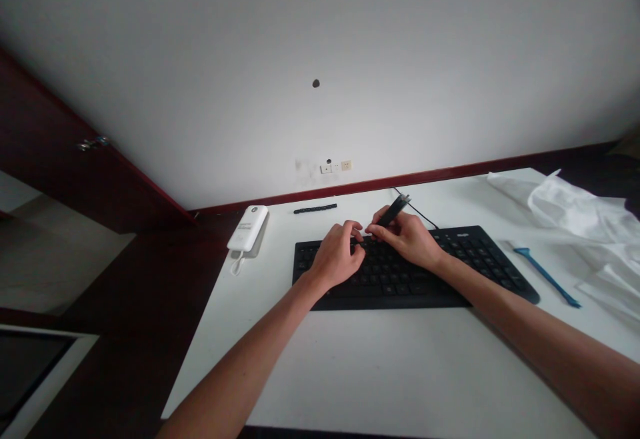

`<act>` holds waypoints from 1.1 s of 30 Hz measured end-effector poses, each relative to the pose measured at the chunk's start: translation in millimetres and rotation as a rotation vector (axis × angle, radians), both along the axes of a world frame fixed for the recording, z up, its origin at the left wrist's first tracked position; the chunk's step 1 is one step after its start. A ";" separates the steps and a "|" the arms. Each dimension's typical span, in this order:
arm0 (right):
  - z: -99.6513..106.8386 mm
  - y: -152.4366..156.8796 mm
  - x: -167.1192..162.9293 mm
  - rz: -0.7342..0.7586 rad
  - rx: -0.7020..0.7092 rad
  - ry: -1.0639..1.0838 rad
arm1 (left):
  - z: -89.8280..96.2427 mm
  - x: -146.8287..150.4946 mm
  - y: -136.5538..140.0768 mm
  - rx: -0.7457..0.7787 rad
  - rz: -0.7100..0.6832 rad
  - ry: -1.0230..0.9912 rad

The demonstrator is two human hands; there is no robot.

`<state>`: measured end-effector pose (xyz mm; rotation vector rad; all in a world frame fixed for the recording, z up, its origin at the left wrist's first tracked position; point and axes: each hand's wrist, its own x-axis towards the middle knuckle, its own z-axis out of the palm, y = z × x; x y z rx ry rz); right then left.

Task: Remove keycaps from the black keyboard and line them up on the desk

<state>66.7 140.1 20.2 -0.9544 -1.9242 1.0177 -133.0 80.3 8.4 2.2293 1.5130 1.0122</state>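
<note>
A black keyboard (400,298) lies on the white table, partly covered by both my hands. My right hand (407,236) is closed around a dark, thick stick-like tool (393,208). Its light, metal-looking end points up and away from me; the lower end is hidden by my fingers. My left hand (340,252) rests over the left part of the keyboard, its fingers bent but apart, with nothing visible in them. Its fingertips are close to those of my right hand, near the top rows of keys.
Behind the keyboard lies a row of small black pieces (315,209). A white power bank (247,228) with a short cable lies at the left edge. To the right are a blue slim tool (547,277) and crumpled white plastic (565,206). A wall (240,92) stands behind the table (370,359).
</note>
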 end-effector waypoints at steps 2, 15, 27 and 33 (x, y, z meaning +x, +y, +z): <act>2.0 2.1 2.7 0.048 -0.037 0.008 | -0.4 0.1 -0.2 0.028 0.010 0.043; 22.2 6.6 13.0 0.327 -0.032 -0.090 | 2.1 -3.2 1.7 0.028 0.046 0.130; 16.4 0.1 1.2 0.163 -0.143 -0.096 | 2.1 -6.9 4.5 -0.022 0.043 0.050; 13.0 -2.3 -6.3 0.106 -0.207 0.000 | 2.6 -9.0 5.4 -0.013 0.024 0.037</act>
